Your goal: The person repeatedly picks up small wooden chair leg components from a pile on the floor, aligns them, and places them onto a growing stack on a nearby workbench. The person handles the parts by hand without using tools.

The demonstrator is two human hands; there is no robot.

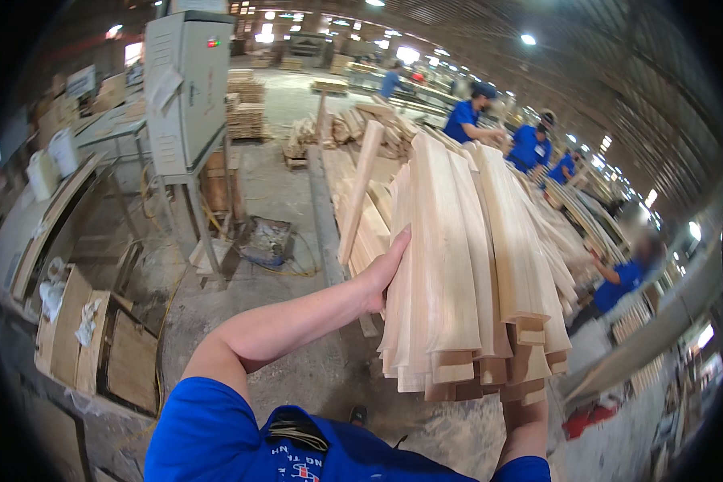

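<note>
A thick stack of pale wooden slats (446,265) fills the middle of the view, its stepped ends facing me. My left hand (387,271) is closed against the left side of the stack, thumb up along the outer slat. The right forearm (526,430) rises beneath the near right end of the slats. My right hand itself is hidden behind the wood, so its fingers do not show. Just left of the stack, a single loose board (361,193) leans at a slant over more wood.
A grey electrical cabinet (186,96) stands on legs at the left. Below it are a wooden box (96,341) and a cable (305,269) on the floor. Wood piles (349,128) lie beyond the stack. Several people in blue shirts, one nearby (618,277), work at the right.
</note>
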